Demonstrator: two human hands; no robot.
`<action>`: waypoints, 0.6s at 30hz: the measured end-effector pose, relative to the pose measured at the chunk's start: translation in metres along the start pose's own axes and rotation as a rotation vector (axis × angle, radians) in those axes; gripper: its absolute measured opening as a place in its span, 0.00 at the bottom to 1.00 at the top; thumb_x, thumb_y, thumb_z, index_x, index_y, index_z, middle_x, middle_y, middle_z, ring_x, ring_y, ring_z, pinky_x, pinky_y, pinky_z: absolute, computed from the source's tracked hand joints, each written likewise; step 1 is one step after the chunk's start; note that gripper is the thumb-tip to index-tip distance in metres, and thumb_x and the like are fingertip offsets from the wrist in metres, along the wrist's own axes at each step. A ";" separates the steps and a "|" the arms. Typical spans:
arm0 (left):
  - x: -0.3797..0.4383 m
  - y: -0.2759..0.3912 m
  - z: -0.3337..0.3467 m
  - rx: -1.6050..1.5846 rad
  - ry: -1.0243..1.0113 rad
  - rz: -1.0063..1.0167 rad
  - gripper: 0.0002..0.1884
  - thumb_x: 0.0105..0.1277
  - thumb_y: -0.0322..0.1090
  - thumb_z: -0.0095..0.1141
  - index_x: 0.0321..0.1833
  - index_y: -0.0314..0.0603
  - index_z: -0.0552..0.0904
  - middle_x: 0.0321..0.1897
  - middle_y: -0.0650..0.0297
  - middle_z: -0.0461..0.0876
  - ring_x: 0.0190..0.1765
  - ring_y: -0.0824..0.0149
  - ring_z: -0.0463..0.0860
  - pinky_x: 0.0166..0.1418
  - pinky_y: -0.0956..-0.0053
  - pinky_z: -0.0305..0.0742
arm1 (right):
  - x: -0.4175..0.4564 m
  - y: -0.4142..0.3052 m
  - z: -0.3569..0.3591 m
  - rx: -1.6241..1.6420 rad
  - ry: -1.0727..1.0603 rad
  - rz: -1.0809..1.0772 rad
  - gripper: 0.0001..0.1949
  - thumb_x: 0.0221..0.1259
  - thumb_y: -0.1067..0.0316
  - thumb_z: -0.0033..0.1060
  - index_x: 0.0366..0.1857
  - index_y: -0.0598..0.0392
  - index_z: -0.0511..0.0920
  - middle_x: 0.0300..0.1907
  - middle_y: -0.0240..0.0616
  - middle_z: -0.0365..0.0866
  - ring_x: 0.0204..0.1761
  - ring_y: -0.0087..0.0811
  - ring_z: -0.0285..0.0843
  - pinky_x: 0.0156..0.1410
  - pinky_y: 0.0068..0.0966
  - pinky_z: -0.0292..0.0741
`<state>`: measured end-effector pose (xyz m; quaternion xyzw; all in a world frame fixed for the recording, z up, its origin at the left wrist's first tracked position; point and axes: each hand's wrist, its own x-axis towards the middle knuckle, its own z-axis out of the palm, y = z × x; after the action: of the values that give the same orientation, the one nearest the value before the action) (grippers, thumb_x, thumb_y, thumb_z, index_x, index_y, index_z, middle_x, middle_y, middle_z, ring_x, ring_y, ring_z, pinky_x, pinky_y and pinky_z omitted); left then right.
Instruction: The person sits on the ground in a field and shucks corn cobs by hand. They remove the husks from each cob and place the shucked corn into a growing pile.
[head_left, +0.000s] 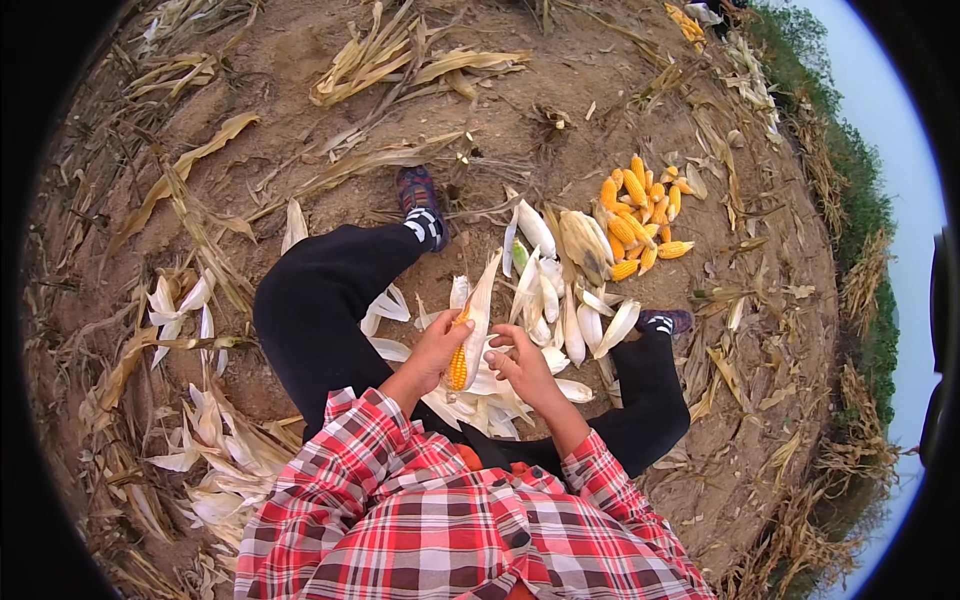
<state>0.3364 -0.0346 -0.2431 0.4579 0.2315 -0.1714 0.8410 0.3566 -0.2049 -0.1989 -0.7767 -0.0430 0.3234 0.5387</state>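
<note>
My left hand (435, 349) is closed on a partly husked corn cob (459, 360), with yellow kernels bared along its left side and pale husk still on its right. Just right of the cob is my right hand (523, 365), its fingers apart and slightly curled, with nothing seen in its grasp. Loose white husks (487, 405) lie beneath both hands. Beyond my right hand, several unhusked corn ears (535, 229) rest in a heap on the soil. Behind and to the right of them sits a pile of bare yellow cobs (630, 225).
My bent legs flank the work, with one shoe (418, 191) ahead and the other shoe (675, 321) at right. A large husk pile (232, 480) lies at left. Dry stalks (375, 67) and cut stubble litter the soil; more yellow cobs (684, 26) lie far off.
</note>
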 end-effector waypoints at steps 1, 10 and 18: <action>-0.001 -0.002 0.002 0.050 -0.012 0.006 0.21 0.67 0.40 0.54 0.57 0.35 0.70 0.48 0.57 0.76 0.48 0.68 0.77 0.52 0.73 0.72 | 0.006 -0.003 0.002 0.109 0.068 -0.035 0.20 0.63 0.63 0.58 0.54 0.62 0.67 0.44 0.39 0.74 0.38 0.24 0.76 0.39 0.22 0.76; -0.005 -0.009 0.000 0.925 0.140 0.613 0.31 0.46 0.40 0.70 0.52 0.36 0.71 0.44 0.50 0.71 0.49 0.49 0.74 0.55 0.64 0.71 | 0.039 0.012 0.009 0.063 0.217 -0.059 0.12 0.62 0.63 0.57 0.37 0.63 0.74 0.28 0.37 0.79 0.27 0.25 0.76 0.30 0.22 0.76; -0.002 -0.011 -0.002 0.372 -0.078 0.149 0.30 0.50 0.45 0.70 0.52 0.36 0.73 0.45 0.50 0.75 0.51 0.53 0.75 0.56 0.66 0.70 | 0.034 0.011 -0.004 0.275 0.205 0.103 0.08 0.64 0.67 0.52 0.36 0.61 0.76 0.25 0.32 0.76 0.24 0.20 0.73 0.27 0.19 0.73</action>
<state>0.3291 -0.0384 -0.2504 0.6143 0.1288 -0.1663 0.7605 0.3820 -0.1988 -0.2232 -0.7256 0.0965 0.2727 0.6243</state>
